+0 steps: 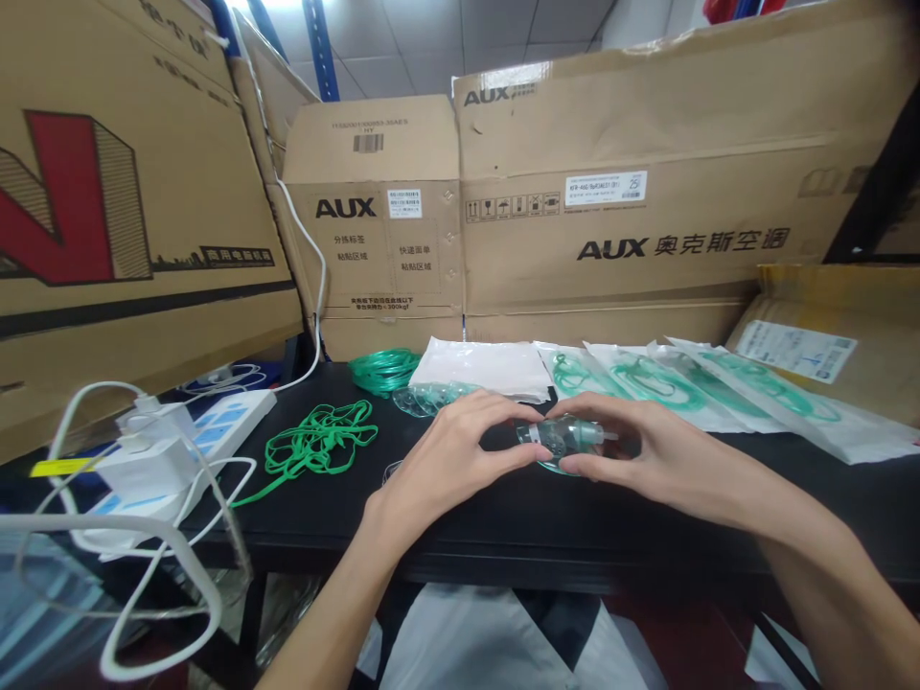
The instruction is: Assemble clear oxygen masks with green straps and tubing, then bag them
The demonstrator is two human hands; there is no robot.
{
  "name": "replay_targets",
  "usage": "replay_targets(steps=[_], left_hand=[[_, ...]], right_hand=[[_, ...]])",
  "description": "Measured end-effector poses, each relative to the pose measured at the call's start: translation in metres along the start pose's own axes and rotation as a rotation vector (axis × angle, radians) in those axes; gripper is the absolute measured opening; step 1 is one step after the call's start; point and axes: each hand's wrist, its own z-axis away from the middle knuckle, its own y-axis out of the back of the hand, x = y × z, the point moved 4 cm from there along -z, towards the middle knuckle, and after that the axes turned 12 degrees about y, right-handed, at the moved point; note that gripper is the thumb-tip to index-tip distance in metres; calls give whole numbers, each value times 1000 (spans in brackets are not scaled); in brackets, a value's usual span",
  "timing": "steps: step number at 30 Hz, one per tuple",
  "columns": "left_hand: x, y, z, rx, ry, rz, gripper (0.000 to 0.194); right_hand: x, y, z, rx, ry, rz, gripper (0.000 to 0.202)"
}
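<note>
A clear, green-tinted oxygen mask (563, 436) is held just above the black table, between both hands. My left hand (460, 439) pinches its left end with thumb and fingertips. On the other side, my right hand (647, 446) grips the mask from the right, near a pale connector that points right. Part of the mask is covered by my fingers. Beyond my left hand lie several more clear masks (431, 397). Behind them is a coil of green tubing (384, 371), and a tangle of green elastic strap (323, 441) lies farther left.
White packages (478, 368) lie behind the hands. Several pouches with green tubing (647, 383) stretch to the right. A power strip (230, 426) with white chargers and cables occupies the left side. Large cardboard boxes (610, 220) wall off the back of the black table (345, 522).
</note>
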Motion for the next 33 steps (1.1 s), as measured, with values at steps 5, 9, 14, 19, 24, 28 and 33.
replay_targets(steps=[5,9,14,19,24,28,33], left_hand=[[-2,-1,0,-57,52,17,29],[-4,-1,0,-91,118,49,32],[-5,0,0,-164,214,141,34],[-4,0,1,-173,261,210,34],[1,-2,0,-133,186,204,25],[-1,16,-1,-37,127,148,21],[-19,51,16,50,141,-32,12]], right_hand=[[-5,-1,2,-29,0,39,44],[-12,1,2,3,-1,21,44],[-14,1,0,11,-35,-18,47],[-14,1,1,23,-42,-1,46],[-14,-1,0,14,-32,33,45],[-10,-5,-2,48,-26,93,47],[-2,-11,-4,42,-25,63,49]])
